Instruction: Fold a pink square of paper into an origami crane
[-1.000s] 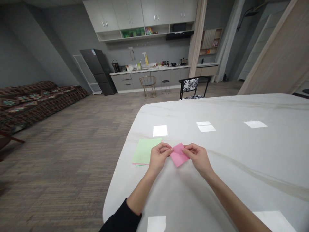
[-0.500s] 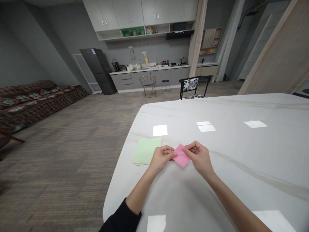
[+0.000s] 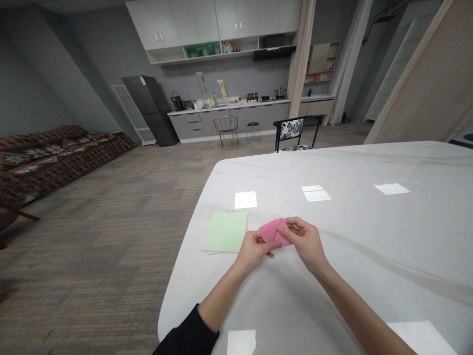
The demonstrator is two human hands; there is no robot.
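A folded piece of pink paper is held above the white table between both hands. My left hand pinches its lower left edge, with the thumb on the near side and fingers partly hidden behind. On the right side, my right hand grips the paper, its thumb pressed over the front. A crease or flap shows near the paper's middle. Just left of my left hand lies a stack of square paper sheets, light green on top with pink edges showing beneath.
The glossy white table has a rounded left edge and bright light reflections. Beyond it stands a black-framed chair with a patterned back. Farther off are a gold chair, a stool, kitchen cabinets and a dark fridge.
The pink paper has turned from a diamond pose to a wider, tilted one with a fold showing. My left hand has shifted right and slightly down along its lower edge.
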